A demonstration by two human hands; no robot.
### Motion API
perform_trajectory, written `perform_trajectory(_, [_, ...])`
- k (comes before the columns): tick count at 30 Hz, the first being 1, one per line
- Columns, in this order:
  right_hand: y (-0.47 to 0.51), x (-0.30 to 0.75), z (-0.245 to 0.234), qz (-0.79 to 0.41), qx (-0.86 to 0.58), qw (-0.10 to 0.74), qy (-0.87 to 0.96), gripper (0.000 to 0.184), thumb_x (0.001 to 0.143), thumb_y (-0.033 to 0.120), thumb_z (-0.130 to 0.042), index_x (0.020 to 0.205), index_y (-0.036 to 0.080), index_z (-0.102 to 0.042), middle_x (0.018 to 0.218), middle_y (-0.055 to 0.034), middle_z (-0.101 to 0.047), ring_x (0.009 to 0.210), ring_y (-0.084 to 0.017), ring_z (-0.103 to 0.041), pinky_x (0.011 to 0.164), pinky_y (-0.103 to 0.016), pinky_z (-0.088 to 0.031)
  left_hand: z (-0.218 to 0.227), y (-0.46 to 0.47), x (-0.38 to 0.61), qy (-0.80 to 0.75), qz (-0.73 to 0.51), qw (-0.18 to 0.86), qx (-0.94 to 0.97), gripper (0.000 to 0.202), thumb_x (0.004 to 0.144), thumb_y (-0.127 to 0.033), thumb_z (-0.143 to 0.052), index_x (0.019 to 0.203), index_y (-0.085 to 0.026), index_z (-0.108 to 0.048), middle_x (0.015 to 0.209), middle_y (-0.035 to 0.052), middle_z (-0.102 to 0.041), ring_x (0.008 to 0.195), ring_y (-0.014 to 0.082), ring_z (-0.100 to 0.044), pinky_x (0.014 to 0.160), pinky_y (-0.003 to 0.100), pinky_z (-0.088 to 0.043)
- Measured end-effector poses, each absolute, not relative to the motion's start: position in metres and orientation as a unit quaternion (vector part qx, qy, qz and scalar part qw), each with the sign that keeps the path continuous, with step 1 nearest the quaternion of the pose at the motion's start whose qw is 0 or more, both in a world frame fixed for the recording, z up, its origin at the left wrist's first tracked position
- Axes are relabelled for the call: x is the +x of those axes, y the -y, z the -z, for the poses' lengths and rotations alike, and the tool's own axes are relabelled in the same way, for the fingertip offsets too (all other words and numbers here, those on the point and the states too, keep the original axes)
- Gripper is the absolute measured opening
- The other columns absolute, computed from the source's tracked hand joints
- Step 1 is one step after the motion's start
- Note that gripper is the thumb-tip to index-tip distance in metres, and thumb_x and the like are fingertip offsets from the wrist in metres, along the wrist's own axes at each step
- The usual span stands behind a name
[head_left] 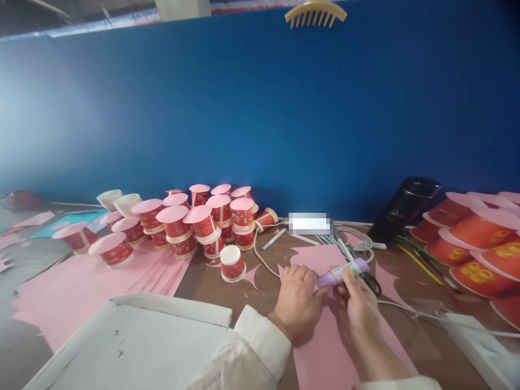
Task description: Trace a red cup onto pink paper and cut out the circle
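Note:
Above the brown table, a purple glue stick with a pale label lies slantwise between my hands. My left hand has its fingers curled and grips the stick's left end. My right hand pinches the label part near the other end between thumb and fingers. Below both hands lies a sheet of pink paper, partly covered by them. Scissors with black handles rest just behind my right hand, mostly hidden. One red paper cup stands upside down to the left, with a bare white base.
Stacked red cups topped with pink discs fill the back left; more cups crowd the right. A black bottle leans against the blue partition. Cables, a pen, a white power strip and a white box surround the paper.

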State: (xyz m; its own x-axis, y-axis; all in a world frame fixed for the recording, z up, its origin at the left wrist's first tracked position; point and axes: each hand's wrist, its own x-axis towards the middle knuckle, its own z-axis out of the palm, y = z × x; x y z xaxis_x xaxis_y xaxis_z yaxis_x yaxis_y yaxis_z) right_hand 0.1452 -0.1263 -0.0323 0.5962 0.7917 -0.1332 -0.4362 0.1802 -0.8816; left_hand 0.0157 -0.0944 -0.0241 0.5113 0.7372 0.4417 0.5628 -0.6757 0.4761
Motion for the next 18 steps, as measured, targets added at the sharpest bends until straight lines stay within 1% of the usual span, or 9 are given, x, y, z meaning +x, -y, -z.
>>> perform_trajectory(3, [0.126, 0.16, 0.023, -0.404, -0.477, 0.761, 0.173, 0.039, 0.073, 0.049, -0.078, 0.07, 0.019, -0.053, 0.054, 0.0073, -0.042, 0.046, -0.006, -0.037, 0.04, -0.019, -0.031, 0.029, 0.092, 0.01, -0.375, -0.333, 0.117, 0.857, 0.018, 0.093, -0.035, -0.051, 0.089, -0.019, -0.057, 0.09, 0.0074, -0.061, 0.086, 0.0232, -0.053, 0.081, 0.041, -0.044])
perform_trajectory(4, [0.125, 0.166, 0.02, -0.389, -0.47, 0.775, 0.166, 0.041, 0.075, 0.054, -0.074, 0.07, 0.02, -0.052, 0.052, 0.0089, -0.037, 0.043, -0.005, -0.031, 0.038, -0.019, -0.028, 0.031, 0.091, 0.006, -0.379, -0.345, 0.105, 0.852, 0.017, 0.093, -0.033, -0.05, 0.088, -0.019, -0.056, 0.088, 0.007, -0.06, 0.084, 0.0228, -0.052, 0.08, 0.041, -0.044])
perform_trajectory(5, [0.124, 0.171, 0.018, -0.365, -0.463, 0.793, 0.154, 0.045, 0.073, 0.058, -0.074, 0.068, 0.02, -0.05, 0.051, 0.0096, -0.036, 0.041, -0.004, -0.027, 0.036, -0.018, -0.025, 0.032, 0.089, 0.003, -0.384, -0.36, 0.097, 0.845, 0.017, 0.093, -0.033, -0.049, 0.088, -0.019, -0.056, 0.087, 0.0067, -0.06, 0.083, 0.0225, -0.053, 0.079, 0.041, -0.044])
perform_trajectory(6, [0.122, 0.175, 0.017, -0.342, -0.449, 0.811, 0.153, 0.044, 0.071, 0.056, -0.077, 0.071, 0.02, -0.053, 0.053, 0.009, -0.042, 0.041, -0.004, -0.029, 0.036, -0.016, -0.024, 0.034, 0.087, 0.0, -0.397, -0.379, 0.089, 0.831, 0.017, 0.094, -0.032, -0.046, 0.09, -0.019, -0.056, 0.087, 0.007, -0.06, 0.083, 0.0225, -0.053, 0.079, 0.04, -0.044])
perform_trajectory(8, [0.118, 0.174, 0.017, -0.37, -0.44, 0.8, 0.172, 0.042, 0.069, 0.055, -0.08, 0.081, 0.019, -0.062, 0.058, 0.0076, -0.049, 0.044, -0.003, -0.035, 0.036, -0.015, -0.026, 0.035, 0.083, -0.005, -0.425, -0.424, 0.071, 0.797, 0.019, 0.096, -0.031, -0.042, 0.091, -0.019, -0.055, 0.089, 0.0079, -0.06, 0.084, 0.0229, -0.053, 0.079, 0.04, -0.044])
perform_trajectory(11, [0.112, 0.163, 0.02, -0.418, -0.418, 0.783, 0.194, 0.042, 0.068, 0.053, -0.082, 0.088, 0.019, -0.068, 0.07, 0.0026, -0.062, 0.052, -0.006, -0.047, 0.044, -0.017, -0.041, 0.035, 0.077, -0.008, -0.445, -0.487, 0.07, 0.749, 0.024, 0.098, -0.032, -0.036, 0.089, -0.019, -0.054, 0.085, 0.0084, -0.058, 0.082, 0.0226, -0.053, 0.077, 0.039, -0.044])
perform_trajectory(13, [0.111, 0.159, 0.021, -0.45, -0.395, 0.778, 0.192, 0.042, 0.063, 0.051, -0.085, 0.086, 0.019, -0.069, 0.077, 0.0005, -0.066, 0.059, -0.009, -0.054, 0.053, -0.022, -0.051, 0.033, 0.074, -0.01, -0.419, -0.517, 0.122, 0.736, 0.029, 0.099, -0.035, -0.034, 0.091, -0.018, -0.057, 0.084, 0.0083, -0.058, 0.08, 0.0214, -0.052, 0.076, 0.037, -0.043])
perform_trajectory(15, [0.112, 0.163, 0.02, -0.468, -0.39, 0.775, 0.168, 0.041, 0.06, 0.049, -0.087, 0.085, 0.021, -0.069, 0.081, 0.0002, -0.068, 0.066, -0.013, -0.06, 0.062, -0.028, -0.057, 0.026, 0.071, -0.014, -0.344, -0.497, 0.229, 0.763, 0.034, 0.097, -0.042, -0.039, 0.098, -0.017, -0.062, 0.086, 0.0083, -0.061, 0.081, 0.0198, -0.055, 0.076, 0.035, -0.044])
perform_trajectory(18, [0.116, 0.173, 0.018, -0.519, -0.394, 0.745, 0.144, 0.038, 0.063, 0.048, -0.086, 0.084, 0.021, -0.069, 0.081, 0.0, -0.068, 0.071, -0.016, -0.064, 0.072, -0.037, -0.061, 0.012, 0.07, -0.02, -0.217, -0.321, 0.412, 0.825, 0.039, 0.087, -0.052, -0.058, 0.1, -0.017, -0.07, 0.086, 0.0052, -0.067, 0.076, 0.0154, -0.058, 0.07, 0.027, -0.045])
